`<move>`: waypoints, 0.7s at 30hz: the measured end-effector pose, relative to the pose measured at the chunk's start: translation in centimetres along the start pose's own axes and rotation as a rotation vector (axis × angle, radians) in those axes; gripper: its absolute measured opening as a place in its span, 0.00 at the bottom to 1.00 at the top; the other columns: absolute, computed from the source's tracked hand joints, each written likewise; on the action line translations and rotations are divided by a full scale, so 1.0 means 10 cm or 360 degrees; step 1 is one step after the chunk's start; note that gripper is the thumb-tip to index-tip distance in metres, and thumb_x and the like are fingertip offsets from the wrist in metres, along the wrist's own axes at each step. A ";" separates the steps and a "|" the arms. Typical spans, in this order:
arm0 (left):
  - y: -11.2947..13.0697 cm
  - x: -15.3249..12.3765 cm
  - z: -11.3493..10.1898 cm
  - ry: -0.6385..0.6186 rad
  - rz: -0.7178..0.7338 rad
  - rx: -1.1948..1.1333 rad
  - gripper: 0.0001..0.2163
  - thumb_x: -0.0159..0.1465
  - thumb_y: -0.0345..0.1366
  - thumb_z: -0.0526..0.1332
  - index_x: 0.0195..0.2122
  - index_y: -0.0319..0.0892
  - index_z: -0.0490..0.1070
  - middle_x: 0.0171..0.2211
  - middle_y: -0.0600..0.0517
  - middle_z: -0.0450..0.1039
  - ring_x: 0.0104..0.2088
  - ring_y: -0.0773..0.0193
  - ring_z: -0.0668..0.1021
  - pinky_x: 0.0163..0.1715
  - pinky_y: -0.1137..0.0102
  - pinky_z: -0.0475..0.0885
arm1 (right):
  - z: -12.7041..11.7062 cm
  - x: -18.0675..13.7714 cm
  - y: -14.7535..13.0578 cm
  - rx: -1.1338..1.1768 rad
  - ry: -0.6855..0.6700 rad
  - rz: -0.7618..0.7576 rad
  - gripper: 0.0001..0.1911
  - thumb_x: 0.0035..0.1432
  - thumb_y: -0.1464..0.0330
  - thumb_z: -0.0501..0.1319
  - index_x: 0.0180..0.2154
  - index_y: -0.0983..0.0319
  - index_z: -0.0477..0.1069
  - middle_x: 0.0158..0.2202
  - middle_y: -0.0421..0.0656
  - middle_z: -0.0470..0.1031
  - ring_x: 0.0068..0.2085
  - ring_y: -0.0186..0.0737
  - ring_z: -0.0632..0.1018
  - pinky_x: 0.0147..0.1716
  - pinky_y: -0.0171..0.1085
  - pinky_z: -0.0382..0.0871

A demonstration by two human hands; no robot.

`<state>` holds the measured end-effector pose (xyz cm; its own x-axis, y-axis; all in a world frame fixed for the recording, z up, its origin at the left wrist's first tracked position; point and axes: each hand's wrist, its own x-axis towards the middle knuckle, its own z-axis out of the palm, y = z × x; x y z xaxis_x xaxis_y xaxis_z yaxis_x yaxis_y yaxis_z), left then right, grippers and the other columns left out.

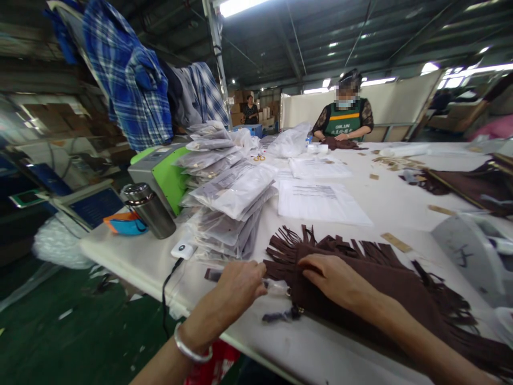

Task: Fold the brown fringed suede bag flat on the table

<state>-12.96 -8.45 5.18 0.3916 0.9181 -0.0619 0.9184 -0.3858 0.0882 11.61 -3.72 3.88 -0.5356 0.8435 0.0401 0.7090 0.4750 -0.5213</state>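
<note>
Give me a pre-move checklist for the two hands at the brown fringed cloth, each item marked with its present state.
1. Right hand flat on the brown fringed cloth: ok.
2. Left hand closed at the cloth's edge: ok.
3. What the left hand pinches: cannot tell.
4. Cloth fully on the table: ok.
5. Stack of bagged items apart from the cloth: ok.
6. Steel flask upright, away from both hands: ok.
</note>
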 end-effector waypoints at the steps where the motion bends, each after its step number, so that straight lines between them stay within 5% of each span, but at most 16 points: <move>1: 0.00 -0.07 0.03 -0.0044 -0.0003 -0.0050 0.05 0.63 0.34 0.65 0.39 0.44 0.70 0.35 0.53 0.75 0.37 0.56 0.78 0.33 0.69 0.66 | 0.02 -0.09 -0.02 0.0043 0.0039 0.0004 0.14 0.63 0.67 0.54 0.41 0.59 0.78 0.42 0.44 0.80 0.43 0.44 0.79 0.44 0.39 0.67; 6: 0.16 -0.39 0.36 -0.0058 -0.0008 -0.0347 0.08 0.63 0.29 0.61 0.41 0.47 0.68 0.40 0.56 0.74 0.41 0.60 0.76 0.39 0.69 0.66 | 0.31 -0.59 -0.09 0.0343 -0.0115 0.0162 0.12 0.64 0.64 0.54 0.33 0.56 0.75 0.32 0.37 0.79 0.35 0.39 0.79 0.34 0.35 0.68; 8: 0.27 -0.43 0.48 -0.0059 -0.0072 -0.0453 0.09 0.61 0.28 0.60 0.41 0.47 0.68 0.41 0.55 0.73 0.42 0.59 0.75 0.41 0.68 0.66 | 0.47 -0.71 -0.05 0.0354 -0.0107 0.0219 0.12 0.62 0.65 0.54 0.42 0.56 0.75 0.37 0.39 0.80 0.39 0.41 0.80 0.40 0.36 0.70; 11: 0.45 -0.39 0.58 -0.0093 -0.0115 -0.0737 0.11 0.59 0.28 0.60 0.42 0.47 0.70 0.42 0.54 0.74 0.43 0.60 0.75 0.43 0.69 0.67 | 0.69 -0.75 0.01 0.0274 -0.0011 0.0088 0.30 0.56 0.72 0.54 0.61 0.59 0.63 0.55 0.45 0.75 0.52 0.44 0.77 0.54 0.39 0.68; 14: 0.62 -0.32 0.57 -0.0072 -0.0028 -0.1045 0.12 0.60 0.29 0.59 0.45 0.46 0.70 0.42 0.52 0.75 0.41 0.60 0.75 0.43 0.70 0.68 | 0.83 -0.73 0.01 0.0093 0.0076 -0.0124 0.41 0.49 0.76 0.53 0.66 0.59 0.55 0.56 0.48 0.73 0.54 0.47 0.76 0.52 0.41 0.71; 17: 0.69 -0.28 0.48 0.0087 0.0152 -0.1255 0.12 0.61 0.34 0.60 0.46 0.45 0.72 0.45 0.50 0.74 0.45 0.59 0.74 0.47 0.69 0.68 | 0.81 -0.66 -0.04 0.0081 0.0148 -0.0131 0.34 0.50 0.76 0.53 0.60 0.56 0.65 0.43 0.46 0.77 0.42 0.47 0.79 0.40 0.40 0.74; 20: 0.56 -0.24 0.38 0.0282 0.0144 -0.1529 0.10 0.65 0.38 0.58 0.44 0.46 0.75 0.41 0.52 0.75 0.43 0.61 0.75 0.45 0.70 0.68 | 0.64 -0.53 -0.04 0.0533 0.0241 0.0004 0.11 0.59 0.68 0.55 0.40 0.58 0.74 0.34 0.42 0.76 0.36 0.42 0.78 0.36 0.38 0.73; 21: 0.49 -0.22 0.37 0.0323 0.0068 -0.1615 0.10 0.66 0.38 0.56 0.43 0.45 0.75 0.39 0.53 0.75 0.41 0.62 0.75 0.42 0.71 0.68 | 0.56 -0.48 -0.02 0.0758 0.0257 0.0140 0.10 0.62 0.63 0.55 0.35 0.59 0.73 0.30 0.40 0.74 0.32 0.40 0.78 0.32 0.36 0.72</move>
<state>-9.10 -12.73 2.11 0.3193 0.9398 0.1214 0.3867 -0.2462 0.8888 11.47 -9.24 -0.94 -0.3788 0.9210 0.0906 0.4402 0.2655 -0.8577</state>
